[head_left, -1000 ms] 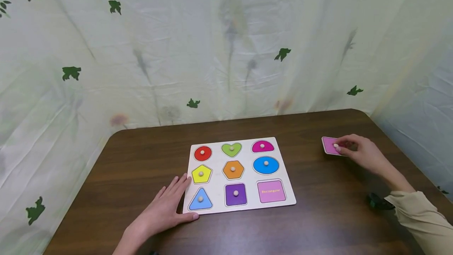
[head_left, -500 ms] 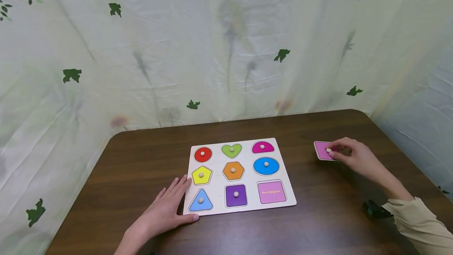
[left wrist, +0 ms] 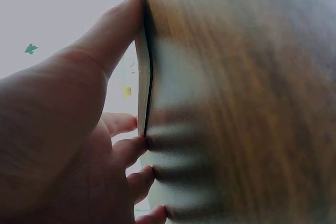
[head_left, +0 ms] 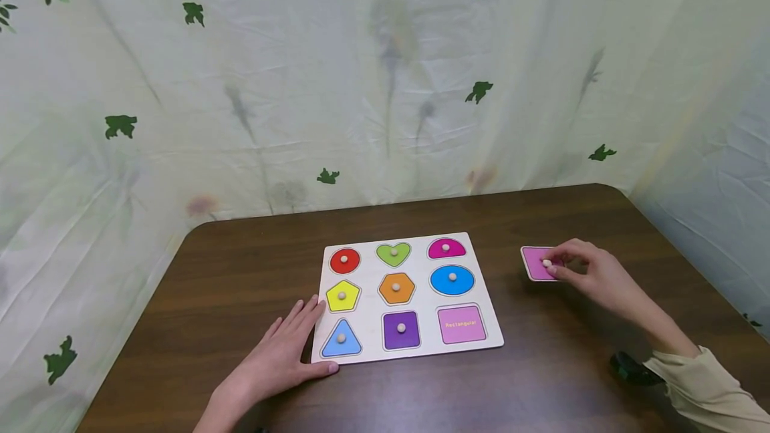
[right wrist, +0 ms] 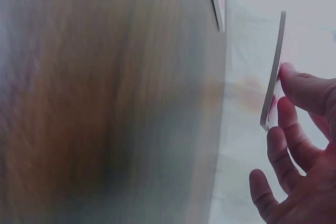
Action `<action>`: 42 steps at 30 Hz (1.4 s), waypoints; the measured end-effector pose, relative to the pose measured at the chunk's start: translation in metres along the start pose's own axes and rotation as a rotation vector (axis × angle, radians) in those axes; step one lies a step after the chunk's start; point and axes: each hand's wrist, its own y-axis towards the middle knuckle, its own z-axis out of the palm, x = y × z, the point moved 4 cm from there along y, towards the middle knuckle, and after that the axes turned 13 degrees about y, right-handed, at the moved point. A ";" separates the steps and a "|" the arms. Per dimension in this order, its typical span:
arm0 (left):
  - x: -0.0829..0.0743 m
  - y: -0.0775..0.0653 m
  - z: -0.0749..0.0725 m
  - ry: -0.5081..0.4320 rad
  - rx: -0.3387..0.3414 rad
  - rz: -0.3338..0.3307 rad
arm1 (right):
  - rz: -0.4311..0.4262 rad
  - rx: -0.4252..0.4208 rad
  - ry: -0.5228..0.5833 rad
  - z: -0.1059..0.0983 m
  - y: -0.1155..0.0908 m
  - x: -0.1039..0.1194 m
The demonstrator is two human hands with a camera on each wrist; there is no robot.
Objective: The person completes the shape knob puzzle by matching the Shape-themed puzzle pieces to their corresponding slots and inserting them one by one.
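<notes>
A white puzzle board (head_left: 369, 306) lies flat on the table, holding several coloured shapes with small knobs. At its lower right is a pink recess (head_left: 460, 335) lettered "Rectangular". My left hand (head_left: 271, 363) rests at the board's left edge, fingers spread and extended, thumb at the lower left corner. To the right of the board, my right hand (head_left: 604, 282) pinches the knob of a pink rectangular puzzle piece (head_left: 533, 259) between thumb and fingers. In the right wrist view this piece (right wrist: 274, 77) stands clear of the tabletop; in the head view the fingers cover its right part.
The brown wooden table (head_left: 252, 252) has rounded far corners. Behind and beside it hangs a pale curtain (head_left: 337, 85) printed with leaves and flowers. A dark device (head_left: 633, 369) sits at my right wrist, by the beige sleeve (head_left: 710, 386).
My right hand has moved left and slightly nearer to me with the pink rectangular puzzle piece, closing the distance to the board. The left hand and the board have stayed put.
</notes>
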 end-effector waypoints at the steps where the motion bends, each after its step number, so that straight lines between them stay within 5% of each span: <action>1: 0.000 0.000 0.000 0.000 0.000 0.000 | 0.001 0.001 0.004 0.001 -0.001 0.001; 13: 0.000 0.000 -0.001 -0.006 0.001 0.003 | -0.038 0.006 0.061 0.015 -0.009 0.022; 22: 0.000 0.001 -0.001 -0.008 -0.002 0.005 | 0.040 0.012 0.089 0.029 -0.017 0.036; 42: -0.001 0.000 -0.002 -0.006 0.009 0.003 | -0.017 0.028 0.149 0.060 -0.026 0.063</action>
